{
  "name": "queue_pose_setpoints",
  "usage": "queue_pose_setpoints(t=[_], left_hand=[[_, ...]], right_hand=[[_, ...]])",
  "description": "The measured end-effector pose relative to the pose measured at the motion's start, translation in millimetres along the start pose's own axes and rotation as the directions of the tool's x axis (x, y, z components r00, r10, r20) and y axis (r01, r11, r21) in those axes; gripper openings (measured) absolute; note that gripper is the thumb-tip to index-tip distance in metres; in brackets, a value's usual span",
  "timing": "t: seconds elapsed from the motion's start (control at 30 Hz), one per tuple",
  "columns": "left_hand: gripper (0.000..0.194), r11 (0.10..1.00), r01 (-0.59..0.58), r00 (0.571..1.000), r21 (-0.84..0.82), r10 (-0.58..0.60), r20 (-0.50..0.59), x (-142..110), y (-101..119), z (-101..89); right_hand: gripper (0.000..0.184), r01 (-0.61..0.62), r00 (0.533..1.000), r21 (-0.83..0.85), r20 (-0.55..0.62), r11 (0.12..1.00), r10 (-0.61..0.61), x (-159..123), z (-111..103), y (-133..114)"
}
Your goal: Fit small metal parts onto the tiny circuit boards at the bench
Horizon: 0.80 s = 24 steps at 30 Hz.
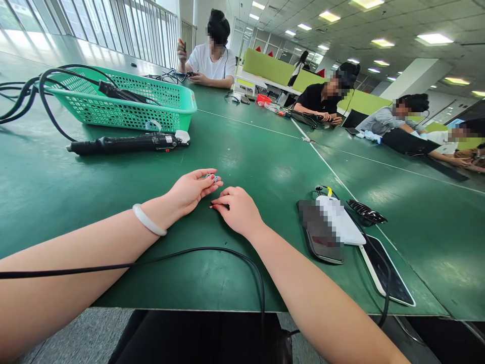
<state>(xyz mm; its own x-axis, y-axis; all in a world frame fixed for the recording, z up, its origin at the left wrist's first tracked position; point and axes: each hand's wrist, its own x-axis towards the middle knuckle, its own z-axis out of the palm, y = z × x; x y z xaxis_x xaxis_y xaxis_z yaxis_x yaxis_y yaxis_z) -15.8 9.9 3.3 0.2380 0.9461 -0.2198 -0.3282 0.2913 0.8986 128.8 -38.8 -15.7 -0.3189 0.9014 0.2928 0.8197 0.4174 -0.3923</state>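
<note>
My left hand [191,191], with a pale bangle [148,220] at the wrist, is held palm up over the table. Its fingers curl around a small silvery-blue piece [211,177], too small to name. Close by on the right, my right hand [241,210] is closed in a pinch just above the green tabletop. Something small and dark may show at its fingertips, but I cannot make it out. The two hands are near each other without touching.
A black electric screwdriver [125,144] lies before a green plastic basket [132,108] holding cables. At right are a dark phone [322,247], a white-edged phone [390,273] and a black claw clip [367,212]. A black cable [212,248] crosses my forearm. Several people sit beyond.
</note>
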Motion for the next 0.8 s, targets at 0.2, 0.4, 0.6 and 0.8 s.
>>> queue_pose_setpoints(t=[0.2,0.4,0.6,0.8], left_hand=[[0.031,0.999,0.019,0.999,0.047,-0.021,0.041,-5,1,2.1],[0.028,0.997,0.019,0.999,0.07,-0.021,0.026,-5,1,2.8],[0.026,0.996,0.012,0.999,0.093,-0.014,0.029,-6,0,4.7],[0.027,0.995,0.01,0.999,0.1,-0.013,0.031,-6,1,5.6]], right_hand=[[0.03,-0.04,0.998,0.025,0.054,0.999,0.038,-7,-14,10],[0.017,0.0,1.0,0.039,0.018,0.999,0.0,-5,-10,2],[0.012,0.083,0.997,-0.07,0.003,0.994,-0.083,1,6,-7],[0.02,0.123,0.992,-0.24,0.034,0.963,-0.119,0,4,-4]])
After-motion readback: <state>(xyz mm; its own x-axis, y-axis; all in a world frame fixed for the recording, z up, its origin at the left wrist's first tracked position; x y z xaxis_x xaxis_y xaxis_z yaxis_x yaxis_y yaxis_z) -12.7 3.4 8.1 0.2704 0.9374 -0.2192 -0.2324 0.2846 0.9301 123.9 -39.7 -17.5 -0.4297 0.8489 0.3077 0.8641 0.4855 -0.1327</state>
